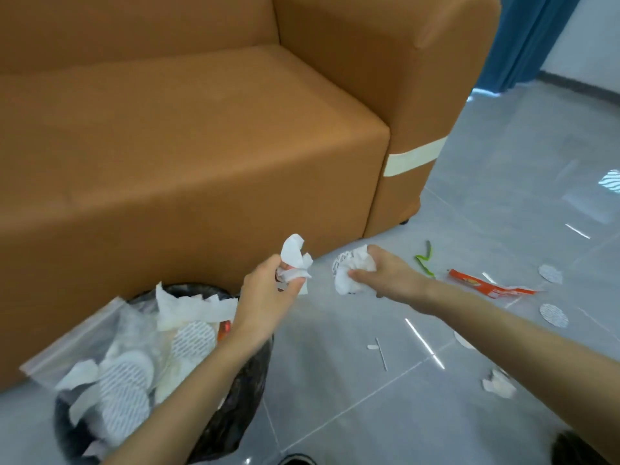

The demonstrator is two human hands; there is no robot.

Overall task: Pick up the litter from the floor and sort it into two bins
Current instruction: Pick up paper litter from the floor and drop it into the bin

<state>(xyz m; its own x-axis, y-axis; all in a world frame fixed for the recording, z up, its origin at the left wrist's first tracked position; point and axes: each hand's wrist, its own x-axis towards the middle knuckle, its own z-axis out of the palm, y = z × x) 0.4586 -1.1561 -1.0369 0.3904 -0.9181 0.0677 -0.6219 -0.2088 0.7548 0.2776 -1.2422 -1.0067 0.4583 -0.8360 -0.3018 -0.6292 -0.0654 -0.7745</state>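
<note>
My left hand (pixel 265 290) grips a crumpled white tissue (pixel 295 260) just past the right rim of a black-lined bin (pixel 235 421). The bin holds tissues, round patterned pads and a clear plastic bag. My right hand (pixel 382 273) grips a wad of white tissue and patterned pads (pixel 349 273) above the grey floor, to the right of the left hand. Loose litter lies on the floor to the right: a red wrapper (pixel 486 286), a green strip (pixel 424 260), round pads (pixel 553 315), a cotton swab (pixel 380 354) and a torn tissue (pixel 498 385).
A brown sofa (pixel 188 135) fills the back and left, its armrest marked with a pale tape band (pixel 412 159). A blue curtain (pixel 533 41) hangs at the far right. A dark object (pixel 577 448) sits at the lower right edge, another (pixel 297 459) at the bottom.
</note>
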